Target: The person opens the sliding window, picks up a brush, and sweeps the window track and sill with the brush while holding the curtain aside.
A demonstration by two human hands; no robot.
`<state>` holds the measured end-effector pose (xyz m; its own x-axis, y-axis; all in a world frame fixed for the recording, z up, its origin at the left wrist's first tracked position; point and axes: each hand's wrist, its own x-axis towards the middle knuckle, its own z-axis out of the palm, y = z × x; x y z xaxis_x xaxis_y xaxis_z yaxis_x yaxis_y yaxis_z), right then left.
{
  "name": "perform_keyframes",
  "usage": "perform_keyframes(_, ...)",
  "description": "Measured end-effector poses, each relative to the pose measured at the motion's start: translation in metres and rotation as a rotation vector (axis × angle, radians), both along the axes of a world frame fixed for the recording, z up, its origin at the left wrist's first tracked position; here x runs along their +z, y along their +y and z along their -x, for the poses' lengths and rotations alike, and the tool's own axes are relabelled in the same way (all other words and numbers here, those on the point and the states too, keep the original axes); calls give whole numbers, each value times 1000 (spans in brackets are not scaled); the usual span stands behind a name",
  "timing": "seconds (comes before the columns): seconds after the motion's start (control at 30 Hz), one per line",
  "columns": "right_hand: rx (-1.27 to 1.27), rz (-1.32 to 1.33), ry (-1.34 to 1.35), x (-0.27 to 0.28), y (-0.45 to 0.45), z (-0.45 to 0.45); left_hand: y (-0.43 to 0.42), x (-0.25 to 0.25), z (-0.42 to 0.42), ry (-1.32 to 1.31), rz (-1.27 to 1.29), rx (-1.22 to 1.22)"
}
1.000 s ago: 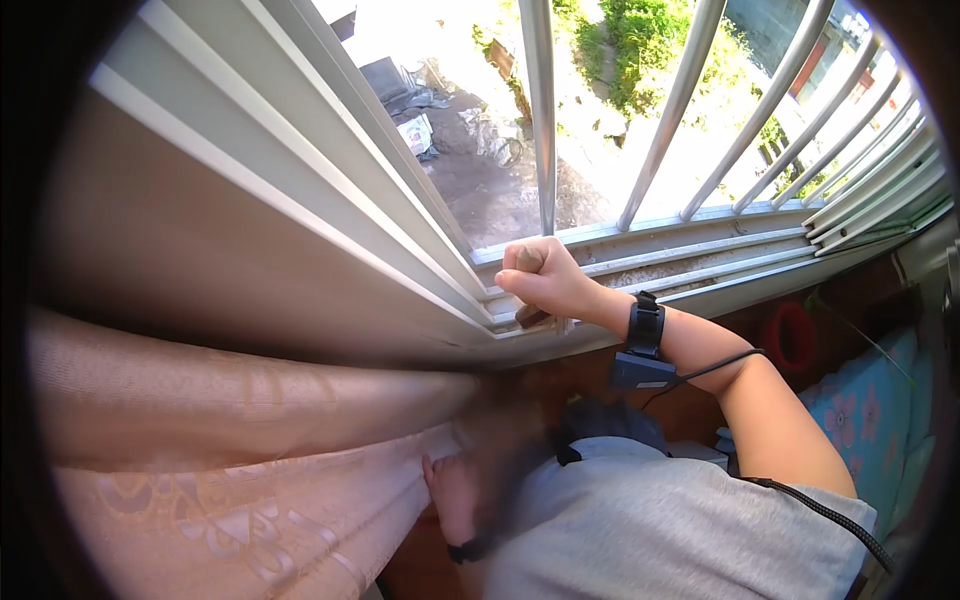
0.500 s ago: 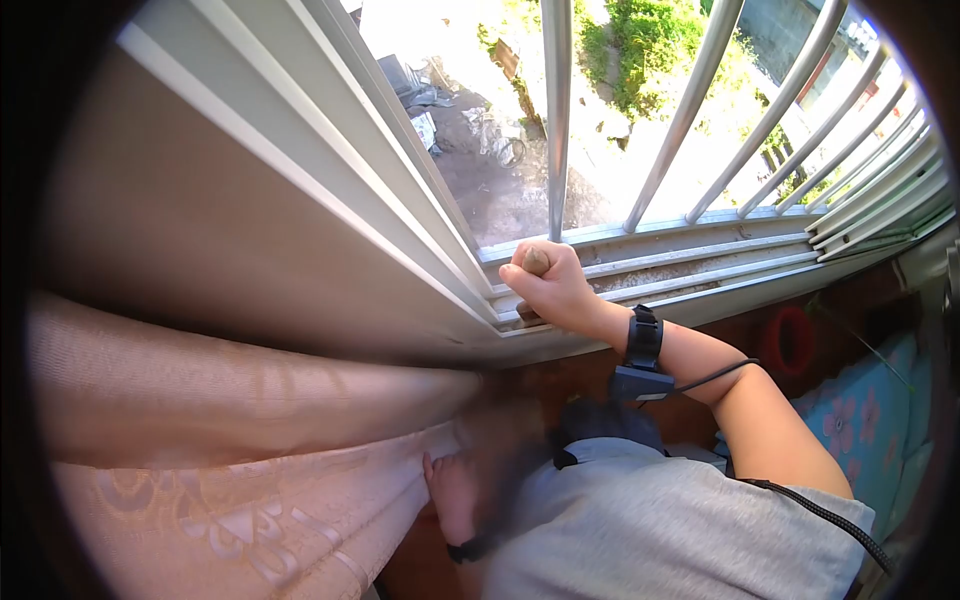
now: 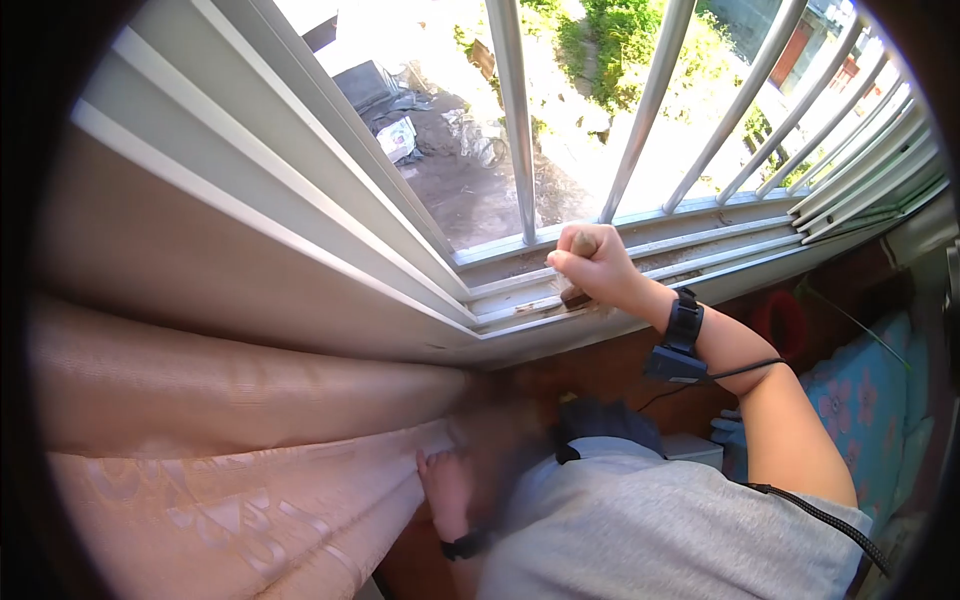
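Note:
My right hand (image 3: 598,268) is closed around a wooden-handled brush (image 3: 584,243) held upright. The rounded handle end pokes out of the top of my fist. The brush's lower part rests at the sill's white track (image 3: 520,308), mostly hidden by my hand. Bits of dirt lie in the track beside it. Lower left, my left hand (image 3: 447,482) is closed on the edge of a pink patterned curtain (image 3: 250,500). Its thumb side is blurred and partly hidden.
Metal bars (image 3: 640,110) stand just outside the window. The white sash frame (image 3: 270,180) slants along the left. A blue flowered cloth (image 3: 850,405) and a red round object (image 3: 780,322) lie at the right. A black cable (image 3: 820,520) crosses my sleeve.
My right hand has moved right along the track with the brush, away from the sash frame's corner. My left hand stays at the curtain. The view has shifted slightly.

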<state>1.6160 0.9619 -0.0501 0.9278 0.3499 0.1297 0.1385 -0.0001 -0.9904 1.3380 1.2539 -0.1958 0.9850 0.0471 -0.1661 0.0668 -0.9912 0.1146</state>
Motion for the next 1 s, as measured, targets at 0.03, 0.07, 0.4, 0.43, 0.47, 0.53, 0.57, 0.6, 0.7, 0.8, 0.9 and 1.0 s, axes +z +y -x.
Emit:
perform_keyframes(0.03,-37,-29,11,-3,-14,-4,0,0,0,5,-8,-13)
perform_keyframes(0.07,-76,-58,19,-5,-28,-8,-1,-1,-1,8,-15,-28)
perform_keyframes(0.4,-134,102,-27,8,-154,-22,-15,14,-10,98,19,-50)
perform_keyframes(0.43,-123,19,17,12,-166,-22,-15,14,-10,91,13,-65)
perform_keyframes(0.47,-110,-64,61,15,-176,-22,-15,13,-11,84,6,-79)
perform_keyframes(0.53,-118,-163,35,19,-192,-18,-15,12,-12,76,-2,-94)
perform_keyframes(0.57,-126,-259,9,21,-200,-16,-17,11,-12,69,-6,-107)
perform_keyframes(0.6,-127,-260,15,20,-206,-16,-18,11,-13,74,-7,-107)
perform_keyframes(0.7,-206,-327,-81,22,-219,-13,-21,15,-18,103,14,-112)
perform_keyframes(0.8,-320,-319,-124,21,-214,-12,-23,15,-17,88,29,-110)
perform_keyframes(0.9,-333,-404,-125,18,-205,-8,-24,14,-18,125,6,-106)
perform_keyframes(1.0,-353,-511,-161,8,-185,-6,-21,8,-14,99,40,-103)
